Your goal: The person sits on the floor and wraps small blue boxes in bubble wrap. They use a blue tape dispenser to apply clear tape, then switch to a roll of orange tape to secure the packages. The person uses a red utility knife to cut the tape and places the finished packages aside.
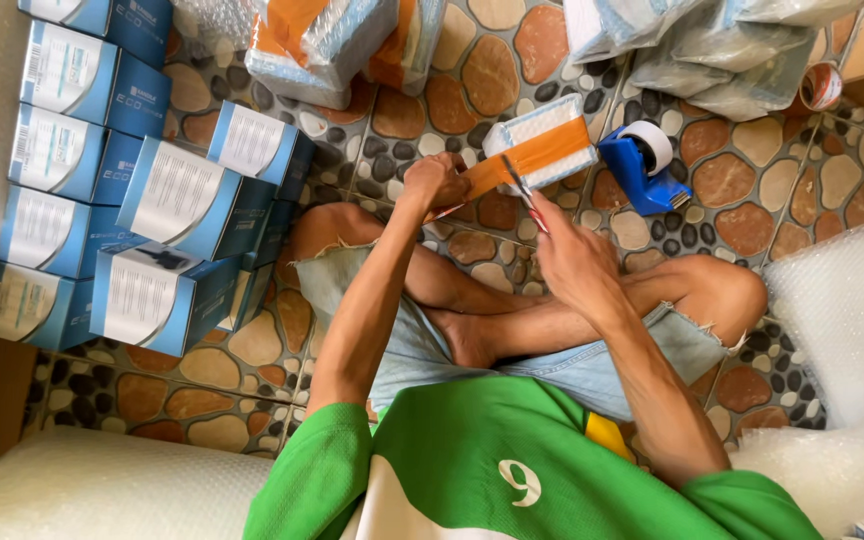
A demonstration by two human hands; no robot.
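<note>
So the person's sitting cross-legged on the pebble-tile floor (732, 180), mid-taping. Left hand (434, 180) has a closed grip on the free end of the orange tape (527, 160), pulled taut off a bubble-wrapped parcel (542, 130) lying on the floor just ahead of the knees. Right hand (570, 255) is closed on scissors (522, 190), blades right at the strip. Looks like the cutting step; the cut probably needs the tape kept tight. Blue tape dispenser (637, 160) sits beside the parcel, blue boxes (172, 200) stacked at left.
</note>
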